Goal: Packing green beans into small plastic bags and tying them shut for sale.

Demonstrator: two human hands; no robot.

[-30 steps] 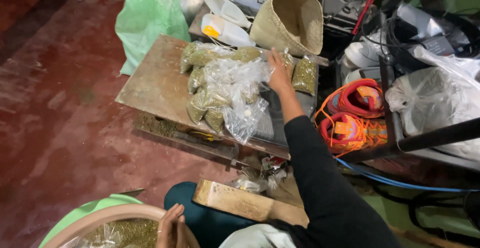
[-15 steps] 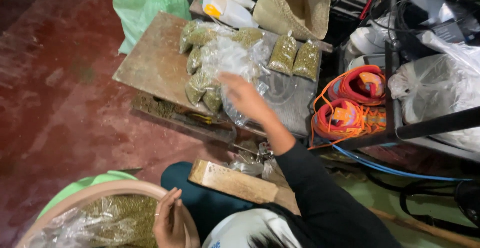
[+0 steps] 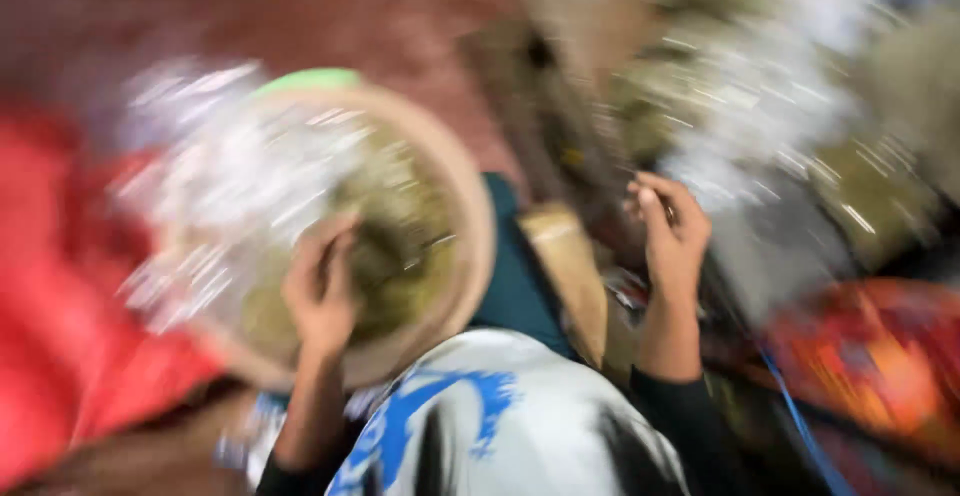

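Head camera, looking steeply down, badly motion-blurred

It sits close above the round tan basin [image 3: 455,206] in the person's lap; red floor lies beyond the basin, cluttered goods to its right.

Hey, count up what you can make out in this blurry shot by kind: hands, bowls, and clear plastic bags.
Hands: 2, the left hand in the bowl, the right hand raised beside it
Round tan bowls of green-brown dried matter: 1
Clear plastic bags: at least 2 shiny patches, one over the bowl, one upper right; blur hides any exact count
Total: 5
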